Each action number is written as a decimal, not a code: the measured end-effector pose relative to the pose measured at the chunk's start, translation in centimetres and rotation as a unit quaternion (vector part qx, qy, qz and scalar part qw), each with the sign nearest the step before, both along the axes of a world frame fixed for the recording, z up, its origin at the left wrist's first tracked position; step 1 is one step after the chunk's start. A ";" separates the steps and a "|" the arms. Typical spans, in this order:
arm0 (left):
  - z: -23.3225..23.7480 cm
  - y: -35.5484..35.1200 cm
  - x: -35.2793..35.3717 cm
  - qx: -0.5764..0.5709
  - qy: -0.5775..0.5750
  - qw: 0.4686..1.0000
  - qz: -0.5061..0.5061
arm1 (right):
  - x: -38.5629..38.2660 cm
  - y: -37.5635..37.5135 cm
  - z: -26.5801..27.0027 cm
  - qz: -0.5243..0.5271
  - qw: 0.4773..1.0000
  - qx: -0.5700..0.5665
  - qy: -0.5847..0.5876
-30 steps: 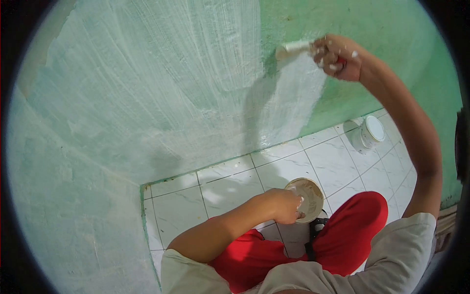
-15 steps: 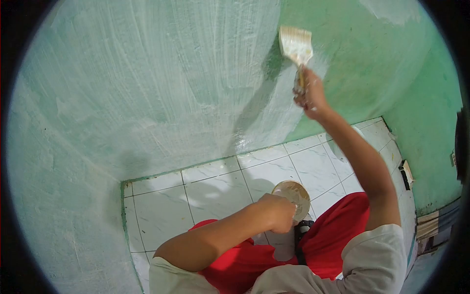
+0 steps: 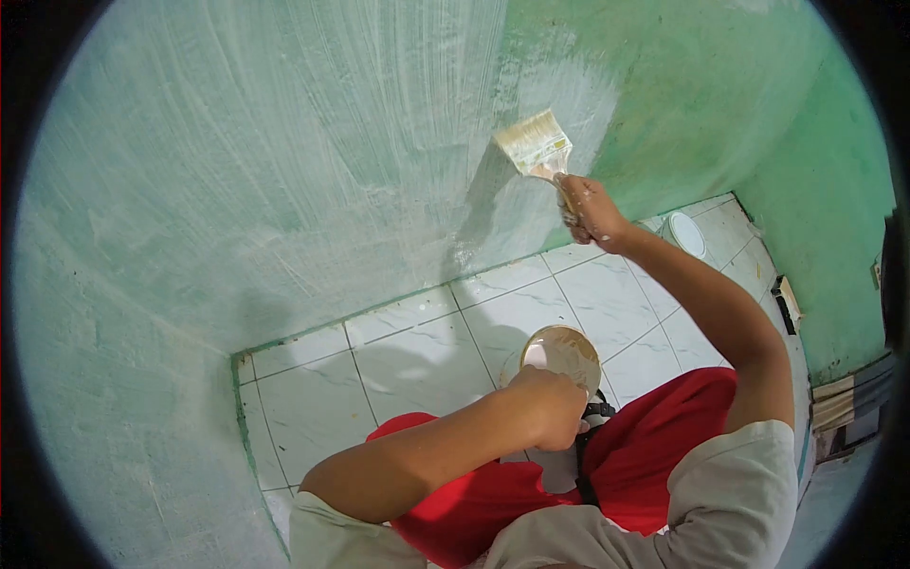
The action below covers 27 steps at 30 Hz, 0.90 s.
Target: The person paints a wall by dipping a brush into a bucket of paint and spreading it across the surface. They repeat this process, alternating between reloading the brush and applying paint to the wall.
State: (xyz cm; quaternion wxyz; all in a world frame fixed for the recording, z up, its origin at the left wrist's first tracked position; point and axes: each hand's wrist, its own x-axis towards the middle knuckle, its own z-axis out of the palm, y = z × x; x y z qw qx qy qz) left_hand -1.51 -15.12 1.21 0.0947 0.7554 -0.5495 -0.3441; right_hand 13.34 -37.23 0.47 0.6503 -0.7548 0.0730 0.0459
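My right hand [image 3: 595,212] is wrapped round the handle of a wide paintbrush [image 3: 534,144], its fingers flecked with white paint. The bristles point up and left, against or close to the green wall [image 3: 664,104], over a patch of fresh white strokes. Low in front of my body, my left hand [image 3: 550,406] grips the near rim of a round paint container [image 3: 592,365]. Whitish paint shows inside it, and its inner wall is smeared. My left fingers are partly hidden behind the back of the hand.
White coating streaks the left stretch of wall [image 3: 313,142]. White floor tiles [image 3: 417,356] meet the wall below. A white bucket [image 3: 684,234] stands near the right corner, and a dark and pale object [image 3: 786,305] lies along the right wall. My red-clad legs [image 3: 654,446] are folded beneath me.
The brush in my right hand has moved down and left, leaving a wider white patch on the green. My left hand and the container have tilted and shifted slightly, showing more of the paint.
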 end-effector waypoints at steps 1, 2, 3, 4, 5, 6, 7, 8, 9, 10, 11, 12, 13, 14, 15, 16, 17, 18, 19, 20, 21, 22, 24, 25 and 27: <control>0.0 0.0 -0.4 -0.001 0.009 1.000 0.003 | -0.7 -0.6 1.2 0.020 0.998 -0.042 0.034; 0.3 0.1 -0.9 -0.024 -0.015 1.000 -0.001 | -1.5 -1.0 2.3 0.024 0.998 -0.043 0.044; 0.4 0.3 -1.5 -0.045 -0.037 0.998 -0.006 | -2.7 -1.1 3.4 0.076 0.987 -0.133 0.042; 0.4 0.2 -1.9 -0.045 -0.029 0.999 0.000 | -3.8 -1.3 4.8 0.130 0.966 -0.221 0.036; 0.4 0.2 -2.2 -0.040 -0.039 0.998 -0.027 | -4.9 -1.2 6.7 0.156 0.940 -0.297 0.056; 0.3 0.2 -2.6 -0.034 -0.049 0.997 -0.049 | -5.8 -1.1 8.4 0.187 0.907 -0.369 0.073; 0.1 0.3 -2.8 -0.029 -0.039 0.998 -0.030 | -6.5 -1.8 9.1 0.249 0.862 -0.441 0.009; -0.1 0.4 -3.1 -0.031 -0.046 0.998 -0.034 | -7.3 -2.3 9.4 0.305 0.809 -0.499 -0.057; -0.4 0.4 -3.3 -0.030 -0.052 0.997 -0.045 | -8.5 -1.7 10.7 0.321 0.794 -0.516 0.005; -0.8 0.4 -3.5 -0.020 -0.044 0.998 -0.041 | -9.5 -1.5 11.3 0.331 0.776 -0.533 0.066; -1.0 0.5 -3.5 0.008 -0.041 0.999 -0.031 | -10.2 -2.0 10.2 0.357 0.761 -0.536 0.080; -1.3 0.3 -3.5 0.033 -0.039 0.998 -0.026 | -11.0 -2.6 9.3 0.378 0.745 -0.540 0.095; -1.8 0.1 -3.4 0.035 -0.034 0.998 -0.033 | -11.6 -2.8 7.6 0.381 0.728 -0.558 0.121; -2.3 -0.2 -3.2 0.050 -0.036 0.998 -0.016 | -12.1 -3.5 5.2 0.409 0.700 -0.574 0.117; -2.7 -0.6 -3.2 0.066 -0.035 0.997 -0.005 | -12.0 -3.2 3.6 0.431 0.680 -0.571 0.160; -2.9 -0.9 -3.1 0.067 -0.026 0.997 -0.024 | -12.5 -3.5 1.4 0.437 0.687 -0.555 0.168; -2.9 -1.3 -2.6 0.061 -0.054 0.997 -0.011 | -12.7 -3.7 -0.9 0.448 0.687 -0.541 0.183; -3.1 -1.9 -2.4 0.060 -0.083 0.995 0.005 | -13.4 -4.4 -2.9 0.445 0.696 -0.530 0.193; -3.5 -2.3 -2.2 0.075 -0.077 0.994 -0.003 | -13.9 -4.6 -4.8 0.447 0.711 -0.514 0.174; -3.8 -2.2 -2.0 0.067 -0.076 0.995 0.001 | -14.1 -4.2 -6.9 0.454 0.726 -0.494 0.150; -3.9 -2.0 -1.9 0.058 -0.077 0.995 0.008 | -14.3 -3.8 -8.8 0.463 0.734 -0.476 0.143; -3.9 -1.9 -1.8 0.072 -0.073 0.995 0.006 | -14.6 -3.8 -10.5 0.456 0.750 -0.454 0.150; -3.8 -2.3 -1.4 0.050 -0.076 0.994 0.055 | -15.1 -4.5 -12.6 0.442 0.766 -0.436 0.168; -3.8 -2.5 -1.1 0.046 -0.072 0.995 0.049 | -15.0 -4.5 -13.6 0.465 0.767 -0.418 0.144; -3.4 -3.1 -0.7 0.065 -0.093 0.992 0.063 | -14.8 -4.5 -15.2 0.484 0.777 -0.381 0.127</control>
